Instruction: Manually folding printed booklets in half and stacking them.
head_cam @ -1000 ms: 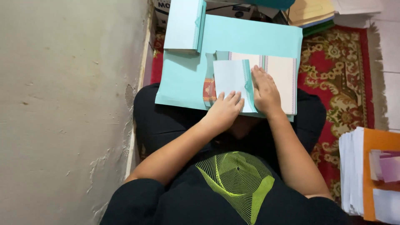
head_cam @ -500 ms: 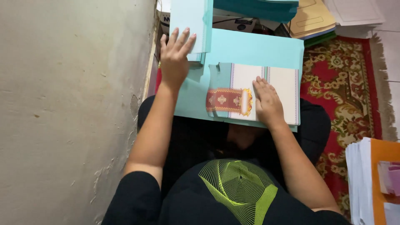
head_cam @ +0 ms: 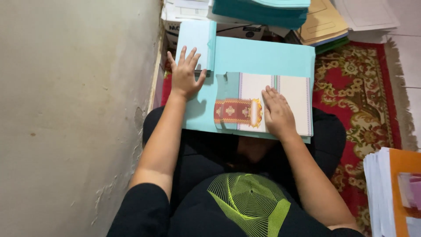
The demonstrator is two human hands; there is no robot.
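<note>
Since half a second ago the left hand [head_cam: 185, 74] has drawn back a little toward the near side, off the face of the light-blue card stack [head_cam: 195, 44] and down to its near edge; the right hand [head_cam: 277, 115] has stayed where it was.

Far left: plaster wall [head_cam: 74, 109], bare, cracked low down near the person's knee.

Left hand: fingers spread wide, palm down; fingertips lie on the near edge of the light-blue card stack, heel of the palm on the large light-blue sheet [head_cam: 267, 57] spread across the lap; it grips nothing.

Centre: a folded printed card [head_cam: 258, 103] lies on the large sheet, just right of the left hand; white panels with thin striped borders, a red and gold ornamental band on its left part.

Right hand: flat, fingers together and extended, pressing down on the middle of the printed card; nothing clasped.

Far centre: teal paper pile [head_cam: 263, 11] and tan folders [head_cam: 322, 22], beyond the sheet.

Right: red patterned rug [head_cam: 364, 87] under the lap; near right, a white paper stack with an orange cover [head_cam: 394, 193].
</note>
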